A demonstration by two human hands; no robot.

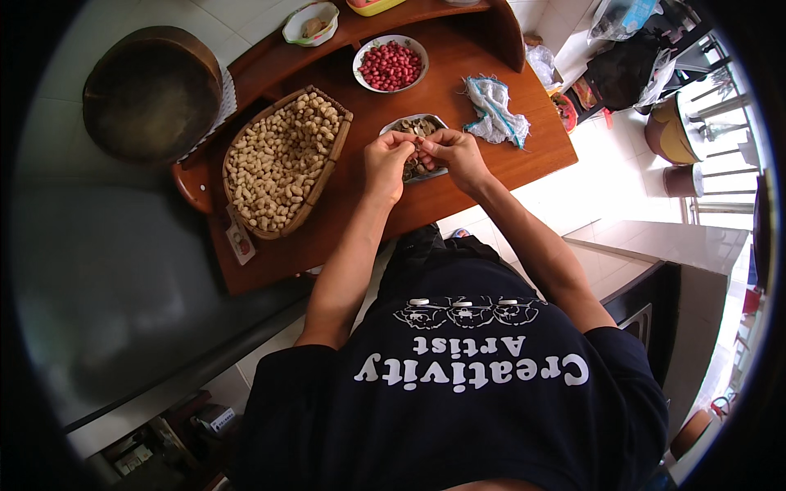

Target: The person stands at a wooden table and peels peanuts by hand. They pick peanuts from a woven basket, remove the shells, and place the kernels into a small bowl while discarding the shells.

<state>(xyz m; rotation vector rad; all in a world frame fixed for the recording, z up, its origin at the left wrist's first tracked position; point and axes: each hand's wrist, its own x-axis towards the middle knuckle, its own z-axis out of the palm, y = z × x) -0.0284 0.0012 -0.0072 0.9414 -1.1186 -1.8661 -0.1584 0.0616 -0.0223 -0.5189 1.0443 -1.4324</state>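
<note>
My left hand (390,162) and my right hand (455,158) meet at the fingertips above a tray of empty peanut shells (414,127). Pinched between them is a small peanut (419,140), partly hidden by the fingers. To the left lies a woven bamboo basket (332,169) full of unshelled peanuts (276,162). Beyond my hands stands a round patterned bowl (360,76) with red-skinned peanut kernels (391,66) in it. A crumpled white cloth with green edging (496,112) lies right of the tray.
The wooden desk (528,153) has a raised shelf along its back, with a small white dish (333,27) on it. A large round dark pan (153,95) stands at the upper left. A card (238,239) lies at the desk's near left corner, beside a dark padded surface (123,264).
</note>
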